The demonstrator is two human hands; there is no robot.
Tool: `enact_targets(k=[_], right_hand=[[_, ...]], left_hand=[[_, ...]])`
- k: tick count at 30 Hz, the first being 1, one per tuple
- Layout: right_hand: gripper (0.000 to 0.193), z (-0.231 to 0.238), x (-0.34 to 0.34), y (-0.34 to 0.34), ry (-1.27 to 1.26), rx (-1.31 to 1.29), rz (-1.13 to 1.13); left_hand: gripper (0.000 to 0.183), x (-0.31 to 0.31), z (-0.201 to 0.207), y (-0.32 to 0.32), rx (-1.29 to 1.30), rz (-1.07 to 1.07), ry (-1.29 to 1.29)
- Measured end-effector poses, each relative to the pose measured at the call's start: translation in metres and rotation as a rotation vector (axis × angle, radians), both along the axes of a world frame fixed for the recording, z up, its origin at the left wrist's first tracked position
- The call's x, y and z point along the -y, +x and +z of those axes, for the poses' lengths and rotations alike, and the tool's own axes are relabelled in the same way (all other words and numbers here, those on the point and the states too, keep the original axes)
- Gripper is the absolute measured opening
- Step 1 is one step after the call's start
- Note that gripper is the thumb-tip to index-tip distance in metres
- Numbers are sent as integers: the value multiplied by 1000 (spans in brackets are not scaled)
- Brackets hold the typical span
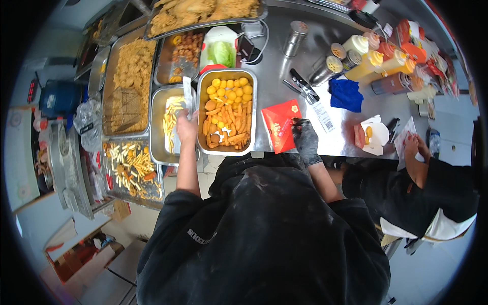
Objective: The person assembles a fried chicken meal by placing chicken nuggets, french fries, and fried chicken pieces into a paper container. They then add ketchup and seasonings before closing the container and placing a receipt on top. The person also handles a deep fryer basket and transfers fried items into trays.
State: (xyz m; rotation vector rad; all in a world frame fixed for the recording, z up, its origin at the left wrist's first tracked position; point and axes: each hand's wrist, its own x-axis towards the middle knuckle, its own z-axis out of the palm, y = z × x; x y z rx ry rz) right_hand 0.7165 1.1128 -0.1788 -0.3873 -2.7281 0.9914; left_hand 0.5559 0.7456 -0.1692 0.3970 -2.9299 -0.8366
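Observation:
My bare left hand [187,128] is over a steel tray [159,147] of French fries [172,116]. Its fingers are closed around a long pale strip [187,91], whose kind I cannot make out. My right hand [306,140], in a black glove, pinches the right edge of a red paper packet [278,126] at the counter's near edge. Between my hands stands a deep steel tray [254,109] with yellow balls [232,95] in its far half and browned fried sticks [239,119] nearer me.
Fried food fills trays at the left and back. Black tongs [305,89], a receipt [324,119], a blue cloth [346,95], shakers [296,38] and sauce bottles [366,65] occupy the counter. At right, another person's hands [418,147] hold white paper [405,136] near a food box [373,134].

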Motion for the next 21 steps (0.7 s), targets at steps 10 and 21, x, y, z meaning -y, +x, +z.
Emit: enact_targets(k=[10,21], right_hand=[[38,10,11,22,358,208,552],[31,23,14,38,74,-143,134]], left_hand=[[30,38,-29,-8,-78,264,129],[73,85,-79,-28,249,229,-325]])
